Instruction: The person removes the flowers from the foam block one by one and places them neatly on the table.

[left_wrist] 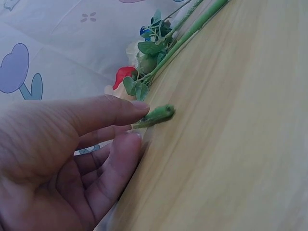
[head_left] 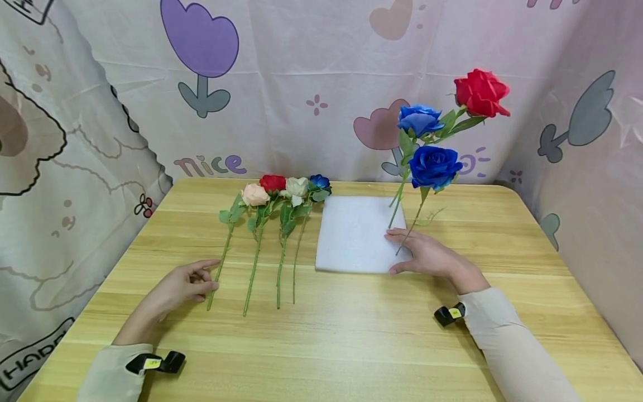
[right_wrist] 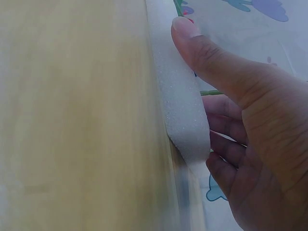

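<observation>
My left hand (head_left: 186, 285) pinches the lower stem of a peach rose (head_left: 255, 195), leftmost of a row of artificial roses lying on the table. In the left wrist view the green stem end (left_wrist: 161, 114) pokes out past the thumb and fingers. My right hand (head_left: 427, 254) grips the right side of a white foam block (head_left: 351, 234), its thumb at the near edge, seen close in the right wrist view along the foam's side (right_wrist: 178, 91). A red rose (head_left: 482, 94), one blue rose (head_left: 419, 119) and a second blue rose (head_left: 435, 166) stand tilted in the foam.
Beside the peach rose lie a red rose (head_left: 273, 182), a white rose (head_left: 296, 188) and a blue rose (head_left: 319, 181), stems toward me. The wooden table (head_left: 321, 346) ends against a patterned cloth backdrop (head_left: 281, 111).
</observation>
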A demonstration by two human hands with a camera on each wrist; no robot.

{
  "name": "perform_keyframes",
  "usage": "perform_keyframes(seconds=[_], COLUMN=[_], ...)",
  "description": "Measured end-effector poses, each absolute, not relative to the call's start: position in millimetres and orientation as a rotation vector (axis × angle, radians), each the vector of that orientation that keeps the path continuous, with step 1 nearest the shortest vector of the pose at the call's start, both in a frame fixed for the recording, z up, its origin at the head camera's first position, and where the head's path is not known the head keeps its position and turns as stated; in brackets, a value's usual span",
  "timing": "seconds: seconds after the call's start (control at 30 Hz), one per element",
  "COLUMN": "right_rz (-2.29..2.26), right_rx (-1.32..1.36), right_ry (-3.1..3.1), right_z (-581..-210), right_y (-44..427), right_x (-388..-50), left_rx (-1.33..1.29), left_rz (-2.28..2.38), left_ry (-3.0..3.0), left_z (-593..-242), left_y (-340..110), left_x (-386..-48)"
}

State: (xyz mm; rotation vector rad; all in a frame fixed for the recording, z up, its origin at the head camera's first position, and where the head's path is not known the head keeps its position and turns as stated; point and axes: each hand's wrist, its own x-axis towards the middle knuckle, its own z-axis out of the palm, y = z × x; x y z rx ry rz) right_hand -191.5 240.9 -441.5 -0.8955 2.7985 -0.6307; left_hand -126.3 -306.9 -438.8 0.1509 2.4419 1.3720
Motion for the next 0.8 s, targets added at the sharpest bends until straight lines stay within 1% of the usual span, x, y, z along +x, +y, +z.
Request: perform_keyframes(seconds=[0.37, 0.8], right_rz=[-0.637, -0.648], right_rx=[-0.899, -0.888], right_ry=[2.8, 2.795], right_z=[-442, -443], right_y=[241, 242], right_x=[-191, -191], left_rx=[0.165, 0.201], left_rz=[1.374, 1.391], left_ry=[2.437, 2.403], left_z=[-437, -421], left_y=[-310, -307], left_x=[-129, -133])
